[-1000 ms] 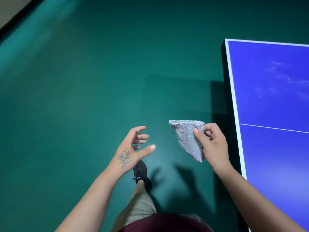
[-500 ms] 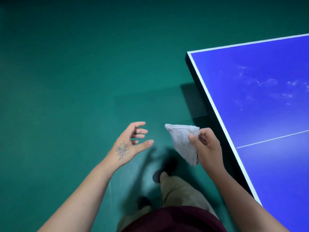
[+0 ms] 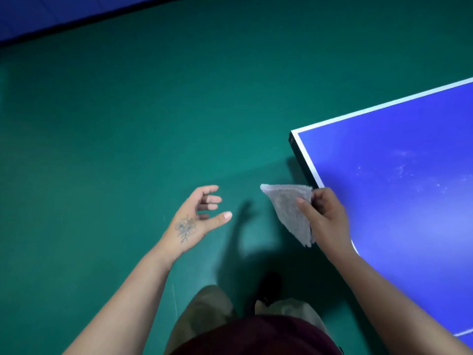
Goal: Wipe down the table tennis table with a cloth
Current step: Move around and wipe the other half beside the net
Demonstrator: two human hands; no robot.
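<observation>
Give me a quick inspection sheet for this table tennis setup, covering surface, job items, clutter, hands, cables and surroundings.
Surface: blue table tennis table with white edge lines, pale dusty specks on its top.
Job's things: grey terry cloth, folded to a triangle, hanging in the air beside the table corner, not on the top.
Clutter: nothing seen.
Hands: right hand pinches the cloth; left hand holds nothing, fingers loosely spread.
Cables: nothing seen.
Surroundings: green sports floor; dark blue padded barrier at far left.
</observation>
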